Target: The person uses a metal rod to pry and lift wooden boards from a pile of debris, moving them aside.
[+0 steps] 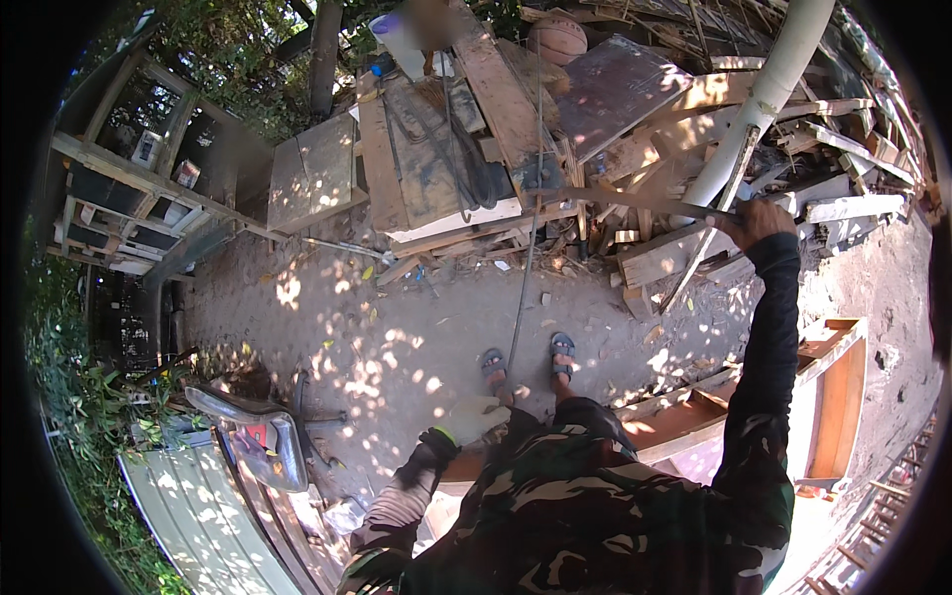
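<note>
My right hand (759, 224), bare, is raised at the right and closed around one end of a long, flat, dark blade like a machete (635, 200). The blade stretches left over the scrap wood, and its far end crosses a thin straight rod (527, 288) in this view. Whether the two touch, I cannot tell. From the wood pile the rod runs down past my left sandal toward my lap. My left hand (472, 420), in a pale glove, is low by my left knee, close to the rod's lower end. Its fingers are not clear enough to show a grip.
Planks and broken boards (694, 149) are heaped ahead, with a ball (558, 40) on top and a pale pole (759, 109) slanting across. A wooden frame (833, 397) lies right of my legs. A chair (268, 436) and corrugated sheet (198, 516) are at the left.
</note>
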`<state>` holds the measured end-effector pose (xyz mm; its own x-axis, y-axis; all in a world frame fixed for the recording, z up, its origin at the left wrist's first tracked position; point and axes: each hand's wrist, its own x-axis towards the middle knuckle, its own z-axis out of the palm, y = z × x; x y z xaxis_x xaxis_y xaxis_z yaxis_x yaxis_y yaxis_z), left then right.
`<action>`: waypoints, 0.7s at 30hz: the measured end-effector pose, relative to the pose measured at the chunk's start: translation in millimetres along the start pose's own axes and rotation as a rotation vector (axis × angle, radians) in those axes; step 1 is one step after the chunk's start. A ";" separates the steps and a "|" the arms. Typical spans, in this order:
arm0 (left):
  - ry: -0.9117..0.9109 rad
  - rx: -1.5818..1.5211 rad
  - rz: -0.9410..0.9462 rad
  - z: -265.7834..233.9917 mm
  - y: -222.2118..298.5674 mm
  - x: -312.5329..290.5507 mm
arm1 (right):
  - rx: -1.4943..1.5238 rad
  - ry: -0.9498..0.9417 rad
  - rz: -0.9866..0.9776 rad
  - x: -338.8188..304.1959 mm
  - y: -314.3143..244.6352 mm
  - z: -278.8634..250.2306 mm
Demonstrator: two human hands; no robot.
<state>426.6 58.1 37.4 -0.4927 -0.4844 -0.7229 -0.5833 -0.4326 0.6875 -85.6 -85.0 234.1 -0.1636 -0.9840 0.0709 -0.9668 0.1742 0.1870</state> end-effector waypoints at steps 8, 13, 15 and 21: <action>0.256 0.179 0.073 35.4 40.3 -9.5 | -0.235 0.064 -0.287 74.8 -42.7 -95.9; 0.363 0.298 0.098 55.0 52.3 -11.0 | -0.294 0.117 -0.343 78.3 -61.5 -114.9; 0.462 0.426 0.094 60.4 51.8 -15.5 | -0.311 0.105 -0.355 79.0 -58.7 -111.7; 0.680 0.548 0.006 83.9 70.0 -22.4 | -0.263 0.204 -0.346 77.7 -37.6 -92.6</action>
<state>342.6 102.5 95.9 -0.1066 -0.9100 -0.4006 -0.8964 -0.0864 0.4348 -43.7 -164.5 323.3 0.2260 -0.9630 0.1466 -0.8707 -0.1323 0.4736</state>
